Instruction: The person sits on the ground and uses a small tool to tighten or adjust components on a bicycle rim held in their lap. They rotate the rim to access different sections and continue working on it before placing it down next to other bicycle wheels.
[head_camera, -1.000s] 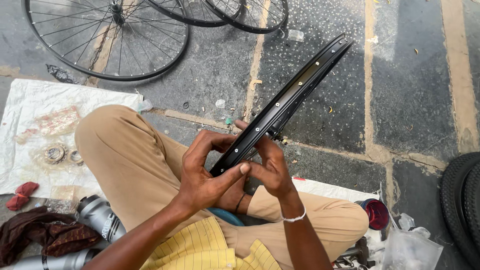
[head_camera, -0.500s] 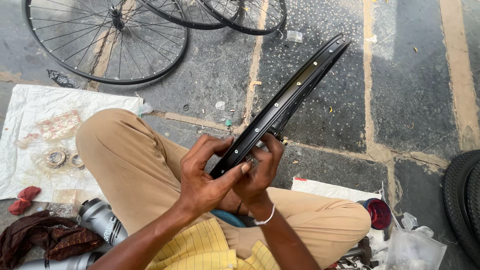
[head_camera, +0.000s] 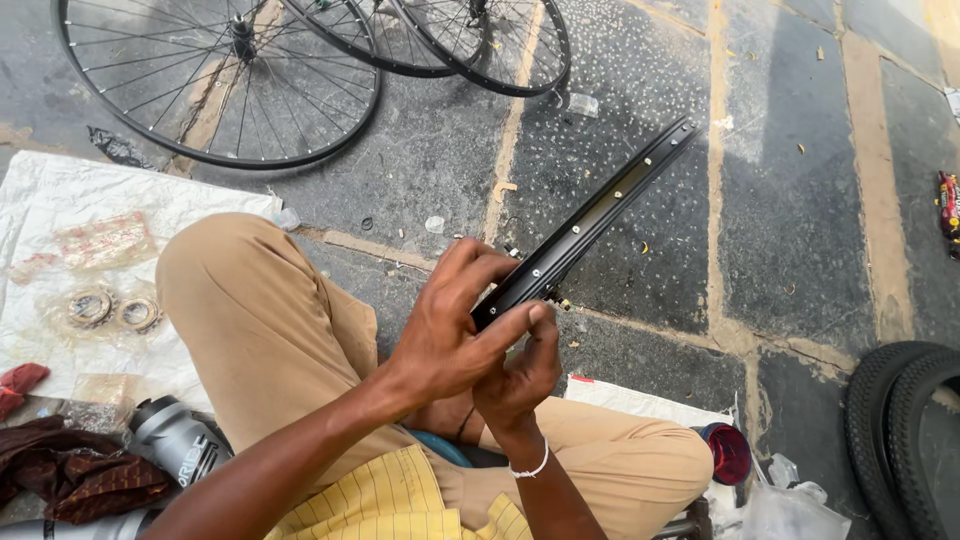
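Both hands clamped on a black bicycle rim (head_camera: 590, 225), held edge-on above the lap, far end angled out over the stone floor (head_camera: 800, 200). Left hand (head_camera: 450, 330) wraps its near end; right hand (head_camera: 520, 375) grips beneath, fingertip apparently on a spoke nipple. Spoked wheels (head_camera: 220, 80) lie ahead.

Rim (head_camera: 590, 225): your left hand (head_camera: 450, 335) covers its near end; you cannot tell how far it runs below your fingers.

Right hand (head_camera: 518, 375): mostly behind the left, so its hold is unclear.

Small fitting at the rim's underside by your thumb: too small to name.

Wheels (head_camera: 220, 85): cut off by the top edge.

Tyres (head_camera: 895, 430): cut off at the right edge and bottom corner.

Grey frame tube (head_camera: 175, 440): partly under dark cloth (head_camera: 75, 475), cut by the bottom edge.

Parts in clear bags (head_camera: 105, 310) on the white sheet (head_camera: 60, 200): blurred.
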